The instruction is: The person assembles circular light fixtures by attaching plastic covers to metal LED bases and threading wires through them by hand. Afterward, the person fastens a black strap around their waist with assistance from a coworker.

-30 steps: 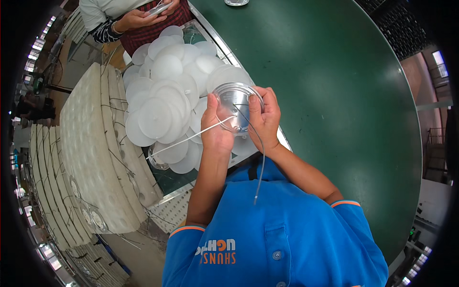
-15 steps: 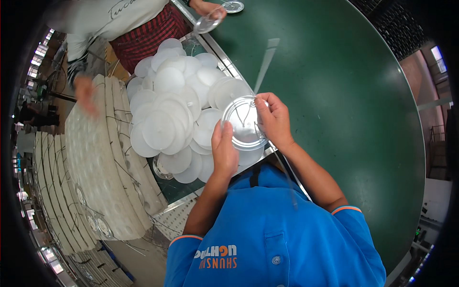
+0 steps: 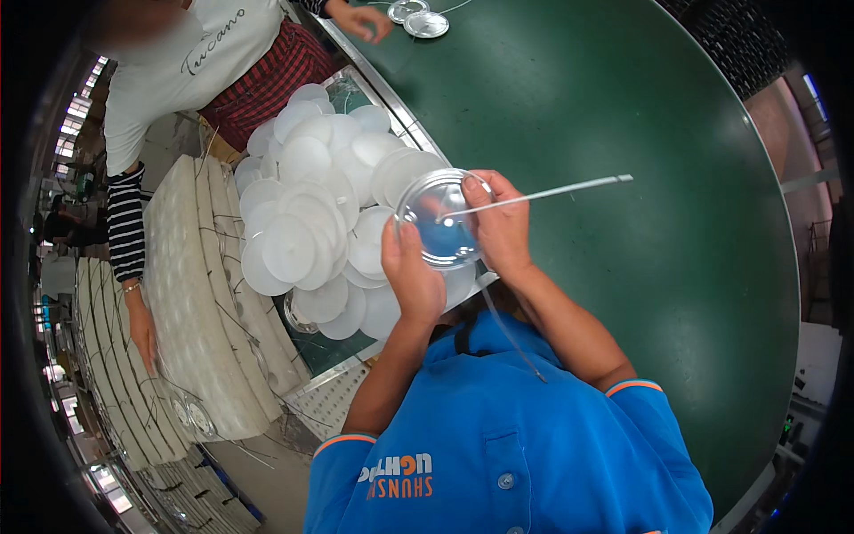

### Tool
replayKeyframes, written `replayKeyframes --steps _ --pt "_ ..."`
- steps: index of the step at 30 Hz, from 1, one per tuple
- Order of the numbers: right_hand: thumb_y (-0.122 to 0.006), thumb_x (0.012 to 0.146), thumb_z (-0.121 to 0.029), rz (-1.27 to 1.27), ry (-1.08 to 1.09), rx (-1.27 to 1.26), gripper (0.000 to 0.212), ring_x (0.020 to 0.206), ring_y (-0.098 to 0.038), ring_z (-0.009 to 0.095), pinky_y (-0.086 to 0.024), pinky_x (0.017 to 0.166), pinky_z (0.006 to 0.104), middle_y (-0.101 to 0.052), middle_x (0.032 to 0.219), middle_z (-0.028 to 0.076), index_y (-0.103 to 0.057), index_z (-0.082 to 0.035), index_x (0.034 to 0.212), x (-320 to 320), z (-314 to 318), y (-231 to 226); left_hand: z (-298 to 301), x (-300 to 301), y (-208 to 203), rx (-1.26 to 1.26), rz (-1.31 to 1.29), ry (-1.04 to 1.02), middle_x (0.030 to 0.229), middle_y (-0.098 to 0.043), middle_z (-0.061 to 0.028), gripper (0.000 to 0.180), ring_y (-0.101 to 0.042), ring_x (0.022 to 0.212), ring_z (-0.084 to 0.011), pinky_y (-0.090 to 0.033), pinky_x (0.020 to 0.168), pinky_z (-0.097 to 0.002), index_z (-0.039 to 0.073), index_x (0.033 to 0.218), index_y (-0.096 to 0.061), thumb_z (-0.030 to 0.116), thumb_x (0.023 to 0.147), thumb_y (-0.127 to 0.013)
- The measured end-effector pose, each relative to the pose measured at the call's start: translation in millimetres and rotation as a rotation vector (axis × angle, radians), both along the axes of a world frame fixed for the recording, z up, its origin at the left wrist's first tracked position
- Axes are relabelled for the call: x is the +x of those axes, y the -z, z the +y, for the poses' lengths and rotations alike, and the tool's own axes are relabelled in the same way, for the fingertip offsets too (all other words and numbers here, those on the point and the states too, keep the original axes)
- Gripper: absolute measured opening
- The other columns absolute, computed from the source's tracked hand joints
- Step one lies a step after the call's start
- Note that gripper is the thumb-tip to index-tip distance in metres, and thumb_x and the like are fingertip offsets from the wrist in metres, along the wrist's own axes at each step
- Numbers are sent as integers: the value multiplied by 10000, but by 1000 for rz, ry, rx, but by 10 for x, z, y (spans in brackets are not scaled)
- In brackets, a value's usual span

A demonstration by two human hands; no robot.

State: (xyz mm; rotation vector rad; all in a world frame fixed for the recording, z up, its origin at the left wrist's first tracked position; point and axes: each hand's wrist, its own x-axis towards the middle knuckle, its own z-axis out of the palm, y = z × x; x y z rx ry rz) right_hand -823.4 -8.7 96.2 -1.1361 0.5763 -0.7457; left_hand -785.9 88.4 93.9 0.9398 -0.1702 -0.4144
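My left hand point(image 3: 415, 283) grips the left rim of a shiny round metal disc point(image 3: 445, 233), its thumb on the top face. On the opposite rim, the thumb and fingers of my right hand point(image 3: 503, 227) are closed. The disc is silvery with a raised ring, and its middle mirrors my blue shirt. One pale cable point(image 3: 578, 186) runs across the disc and past my right hand. A second pale strip point(image 3: 516, 345) hangs down over my shirt. Just left of my hands lies a heap of frosted white round sheets point(image 3: 307, 227), loosely overlapping.
A green table point(image 3: 640, 267) with a metal edge spreads to the right. Two silvery discs point(image 3: 426, 25) lie at its far end near a co-worker's hand point(image 3: 360, 20). The co-worker's other hand point(image 3: 142, 334) reaches beside stacked pale trays point(image 3: 200, 294) with dark wires at the left.
My hands have turned the disc, and its cable now points right. The co-worker has put down a disc at the far end, and their other hand has moved lower along the trays.
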Motion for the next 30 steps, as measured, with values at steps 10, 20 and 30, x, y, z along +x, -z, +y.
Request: replayKeyframes --steps 10,20,30 --pt "-552 849 -109 101 -169 -213 204 738 -521 112 -417 652 256 -566 816 60 -584 21 1002 -502 -123 255 -96 323 -15 319 176 256 772 -588 -10 161 -553 658 -85 -449 589 -195 35 897 -562 184 853 -599" --pt "-594 843 -149 132 -143 -38 150 651 -482 30 -397 570 176 -545 745 -13 -552 -28 921 -432 -358 562 -33 -186 242 362 93 216 1039 -573 -77 268 -557 947 -134 -450 825 -247 0 1065 -510 222 939 -429" --pt "-530 895 -224 29 -233 -33 190 500 -387 19 -313 444 185 -469 591 -39 -530 -38 855 -162 262 404 472 -329 168 257 -53 -32 998 -546 -73 303 -518 897 -102 -420 785 -230 -33 1136 -451 195 956 -366"
